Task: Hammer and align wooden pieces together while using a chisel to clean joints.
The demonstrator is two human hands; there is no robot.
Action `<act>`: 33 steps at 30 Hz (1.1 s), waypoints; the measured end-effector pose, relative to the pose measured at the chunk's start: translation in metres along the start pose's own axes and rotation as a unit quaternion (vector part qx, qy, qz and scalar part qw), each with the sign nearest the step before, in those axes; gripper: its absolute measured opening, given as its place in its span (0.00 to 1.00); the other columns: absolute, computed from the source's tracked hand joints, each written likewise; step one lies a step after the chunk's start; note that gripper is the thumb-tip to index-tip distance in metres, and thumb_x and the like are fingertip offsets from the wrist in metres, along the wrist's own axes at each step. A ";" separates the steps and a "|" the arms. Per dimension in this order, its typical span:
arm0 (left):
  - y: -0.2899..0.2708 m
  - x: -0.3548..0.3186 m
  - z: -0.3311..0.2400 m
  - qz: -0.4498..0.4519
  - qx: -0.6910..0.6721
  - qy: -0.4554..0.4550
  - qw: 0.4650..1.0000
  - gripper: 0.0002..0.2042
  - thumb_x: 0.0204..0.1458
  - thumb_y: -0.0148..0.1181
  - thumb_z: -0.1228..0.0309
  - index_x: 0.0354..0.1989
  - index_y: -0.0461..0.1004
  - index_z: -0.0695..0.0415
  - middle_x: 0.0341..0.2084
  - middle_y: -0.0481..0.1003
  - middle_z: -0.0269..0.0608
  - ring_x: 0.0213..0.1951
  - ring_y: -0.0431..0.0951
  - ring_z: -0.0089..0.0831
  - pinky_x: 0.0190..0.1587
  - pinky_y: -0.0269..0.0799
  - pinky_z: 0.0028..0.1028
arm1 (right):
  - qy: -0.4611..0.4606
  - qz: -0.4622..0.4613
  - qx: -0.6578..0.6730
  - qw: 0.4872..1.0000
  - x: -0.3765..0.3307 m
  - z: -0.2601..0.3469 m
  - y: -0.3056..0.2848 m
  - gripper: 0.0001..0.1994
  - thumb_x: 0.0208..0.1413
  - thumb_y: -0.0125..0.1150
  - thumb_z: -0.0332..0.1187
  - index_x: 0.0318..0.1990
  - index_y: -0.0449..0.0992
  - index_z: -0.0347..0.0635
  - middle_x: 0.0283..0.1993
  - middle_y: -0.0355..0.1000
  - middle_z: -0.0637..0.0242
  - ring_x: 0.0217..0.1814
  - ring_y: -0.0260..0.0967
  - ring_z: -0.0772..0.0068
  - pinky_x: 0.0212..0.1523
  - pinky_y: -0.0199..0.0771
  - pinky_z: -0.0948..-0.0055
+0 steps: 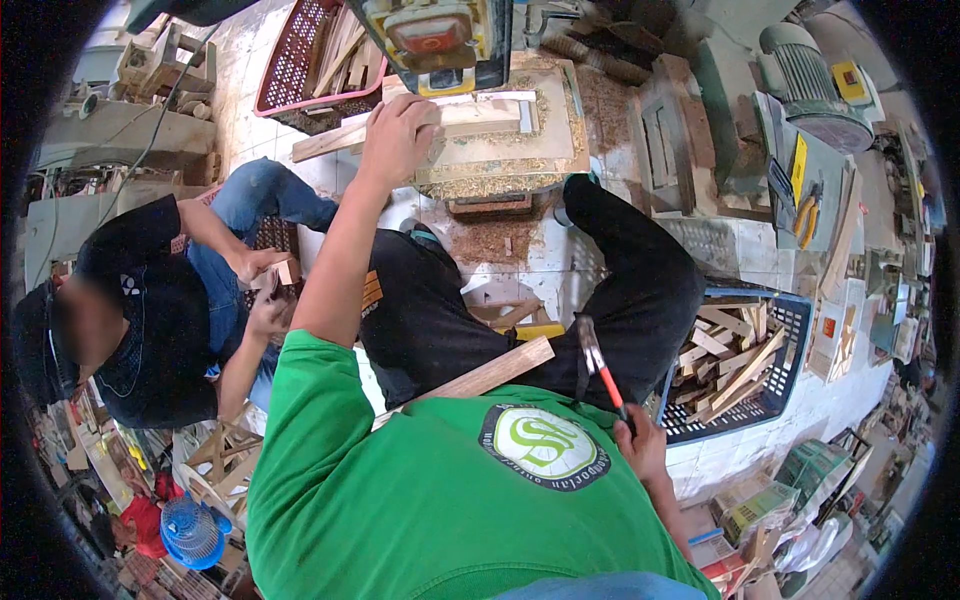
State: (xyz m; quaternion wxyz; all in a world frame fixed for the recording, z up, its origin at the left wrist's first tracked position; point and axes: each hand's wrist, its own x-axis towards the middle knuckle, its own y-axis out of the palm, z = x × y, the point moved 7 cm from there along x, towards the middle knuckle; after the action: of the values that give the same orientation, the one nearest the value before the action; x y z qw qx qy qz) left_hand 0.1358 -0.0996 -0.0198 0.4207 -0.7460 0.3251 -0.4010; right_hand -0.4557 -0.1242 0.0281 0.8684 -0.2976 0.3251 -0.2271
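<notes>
My left arm reaches forward to a worktable strewn with sawdust. There my left hand is closed over a long pale wooden strip, which lies across the board and sticks out past its left side. The fingertips are partly hidden behind the wood. At my right hip, my right hand grips the end of a hammer with a red handle, its metal head up by my thigh. A second wooden strip rests slantwise across my lap.
A machine head hangs over the worktable. Wood pieces fill a red basket at far left and a blue crate at right. Left of me, a seated person holds a small wooden block. Pliers lie at far right.
</notes>
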 end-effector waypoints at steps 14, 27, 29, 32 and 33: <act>0.013 0.016 -0.014 0.035 -0.024 0.000 0.999 0.18 0.53 0.71 0.59 0.50 0.80 0.50 0.51 0.80 0.38 0.56 0.77 0.43 0.63 0.68 0.47 | 0.017 0.247 -0.310 0.918 0.021 0.019 -0.001 0.18 0.55 0.71 0.48 0.44 0.82 0.45 0.40 0.79 0.52 0.43 0.81 0.43 0.42 0.81 0.45; 0.008 0.008 -0.007 0.027 -0.002 -0.029 0.999 0.19 0.52 0.72 0.57 0.51 0.81 0.48 0.50 0.79 0.36 0.58 0.77 0.42 0.63 0.67 0.46 | -0.311 -0.304 0.224 0.872 0.282 0.215 -0.266 0.21 0.72 0.56 0.44 0.62 0.75 0.40 0.59 0.75 0.57 0.58 0.77 0.58 0.59 0.77 0.55; 0.008 0.016 -0.013 0.011 -0.011 0.003 1.000 0.19 0.51 0.72 0.56 0.50 0.81 0.48 0.50 0.79 0.37 0.57 0.77 0.42 0.63 0.66 0.46 | -0.349 -0.301 0.285 0.840 0.309 0.241 -0.293 0.20 0.72 0.55 0.44 0.61 0.75 0.39 0.59 0.75 0.56 0.59 0.76 0.57 0.61 0.75 0.53; 0.012 0.017 -0.012 0.064 -0.029 -0.067 0.995 0.21 0.50 0.72 0.57 0.53 0.80 0.47 0.50 0.79 0.38 0.57 0.77 0.42 0.63 0.67 0.46 | -0.400 -0.183 0.353 0.826 0.341 0.278 -0.301 0.19 0.72 0.54 0.43 0.60 0.76 0.39 0.58 0.75 0.53 0.60 0.74 0.55 0.64 0.71 0.50; 0.012 0.017 -0.012 0.063 -0.027 -0.067 0.995 0.22 0.50 0.72 0.57 0.54 0.80 0.48 0.50 0.79 0.39 0.57 0.77 0.42 0.63 0.67 0.46 | -0.417 -0.150 0.367 0.818 0.342 0.287 -0.302 0.19 0.73 0.53 0.43 0.59 0.76 0.38 0.58 0.75 0.52 0.61 0.74 0.54 0.65 0.70 0.49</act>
State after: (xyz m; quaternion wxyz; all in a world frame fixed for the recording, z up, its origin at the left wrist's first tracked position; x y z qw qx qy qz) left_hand 0.1318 -0.1229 -0.0209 0.4454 -0.7603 0.3531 -0.3145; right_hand -0.0812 -0.4364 0.2575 0.9211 -0.0677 -0.2240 -0.3112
